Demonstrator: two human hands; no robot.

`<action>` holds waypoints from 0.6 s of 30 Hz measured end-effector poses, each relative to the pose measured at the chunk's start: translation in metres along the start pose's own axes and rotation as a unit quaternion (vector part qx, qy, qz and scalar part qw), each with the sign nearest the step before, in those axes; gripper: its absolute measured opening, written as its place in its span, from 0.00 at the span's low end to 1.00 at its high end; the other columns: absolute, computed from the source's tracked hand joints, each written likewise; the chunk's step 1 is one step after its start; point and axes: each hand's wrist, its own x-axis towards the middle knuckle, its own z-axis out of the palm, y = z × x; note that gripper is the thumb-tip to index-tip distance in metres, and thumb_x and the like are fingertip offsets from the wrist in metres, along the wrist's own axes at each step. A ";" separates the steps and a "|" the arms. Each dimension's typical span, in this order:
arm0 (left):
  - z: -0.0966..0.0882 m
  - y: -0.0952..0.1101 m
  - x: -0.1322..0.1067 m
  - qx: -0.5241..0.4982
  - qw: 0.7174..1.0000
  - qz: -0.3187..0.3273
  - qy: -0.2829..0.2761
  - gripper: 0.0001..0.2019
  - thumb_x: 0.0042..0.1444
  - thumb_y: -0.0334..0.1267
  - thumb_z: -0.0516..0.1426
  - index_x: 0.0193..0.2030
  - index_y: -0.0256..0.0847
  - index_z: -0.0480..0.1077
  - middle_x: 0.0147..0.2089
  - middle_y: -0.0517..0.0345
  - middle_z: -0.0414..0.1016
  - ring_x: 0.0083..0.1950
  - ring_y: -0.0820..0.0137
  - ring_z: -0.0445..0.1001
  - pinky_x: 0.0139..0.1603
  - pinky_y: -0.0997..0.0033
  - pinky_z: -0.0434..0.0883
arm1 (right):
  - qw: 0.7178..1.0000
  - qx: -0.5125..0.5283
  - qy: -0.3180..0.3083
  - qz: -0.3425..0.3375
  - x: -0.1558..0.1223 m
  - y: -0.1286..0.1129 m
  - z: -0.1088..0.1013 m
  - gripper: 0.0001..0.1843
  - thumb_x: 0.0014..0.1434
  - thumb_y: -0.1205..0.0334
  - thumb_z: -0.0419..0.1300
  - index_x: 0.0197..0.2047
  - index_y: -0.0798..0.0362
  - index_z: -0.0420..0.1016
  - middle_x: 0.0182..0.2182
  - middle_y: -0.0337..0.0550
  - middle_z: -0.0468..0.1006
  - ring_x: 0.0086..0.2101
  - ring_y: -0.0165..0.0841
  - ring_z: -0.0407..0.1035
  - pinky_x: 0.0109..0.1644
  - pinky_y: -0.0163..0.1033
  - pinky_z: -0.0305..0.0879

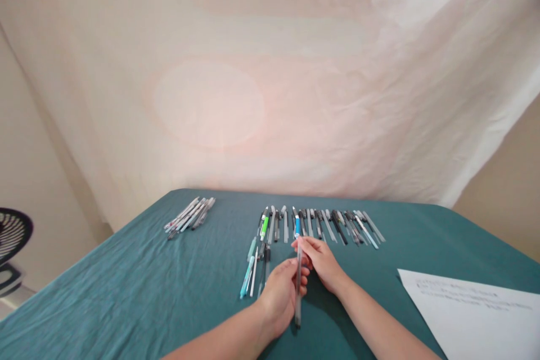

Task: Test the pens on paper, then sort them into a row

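Observation:
Both of my hands meet on one pen [298, 292], a translucent greyish one pointing away from me over the green cloth. Its lower barrel is gripped by my left hand [283, 292], thumb on top. My right hand [320, 261] pinches the far end; the fingertips partly hide that end. Just beyond lies a row of pens [329, 225], mostly clear, grey and black, among them a green-banded pen [264, 226] and a blue-banded pen [297, 226]. Left of my left hand is a small group with a turquoise pen [247, 278], a white pen [253, 273] and darker pens.
A bundle of pens [192, 216] lies at the far left of the green-covered table [139, 287]. At the right, a white sheet of paper [476, 315] bears handwriting. Part of a black fan [12, 236] shows at the left edge. A pale cloth [270, 95] hangs behind.

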 end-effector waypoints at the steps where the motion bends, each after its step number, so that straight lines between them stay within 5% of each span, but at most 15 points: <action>1: 0.002 0.001 0.003 -0.004 1.000 -0.006 0.010 0.09 0.56 0.37 0.50 0.34 0.32 0.66 0.28 0.57 0.64 0.24 0.80 0.61 0.23 0.81 0.58 | 1.000 -0.010 -0.004 0.003 0.000 0.000 0.000 0.20 0.52 0.47 0.55 0.31 0.57 0.73 0.16 0.33 0.62 0.17 0.22 0.54 0.19 0.28 0.48; 12: -0.004 0.004 0.006 -0.038 0.998 -0.047 -0.020 0.08 0.54 0.37 0.53 0.31 0.34 0.61 0.25 0.61 0.59 0.21 0.82 0.57 0.19 0.84 0.54 | 0.996 -0.077 -0.035 0.016 -0.001 0.001 -0.001 0.20 0.51 0.46 0.56 0.29 0.57 0.71 0.14 0.33 0.62 0.16 0.22 0.54 0.18 0.28 0.48; 18: -0.007 0.001 0.007 -0.025 0.999 -0.024 -0.031 0.11 0.52 0.41 0.54 0.30 0.36 0.59 0.22 0.66 0.54 0.17 0.85 0.46 0.16 0.84 0.40 | 0.995 -0.096 -0.034 0.006 -0.002 -0.002 0.003 0.21 0.52 0.45 0.53 0.25 0.56 0.70 0.13 0.33 0.61 0.16 0.23 0.53 0.19 0.29 0.48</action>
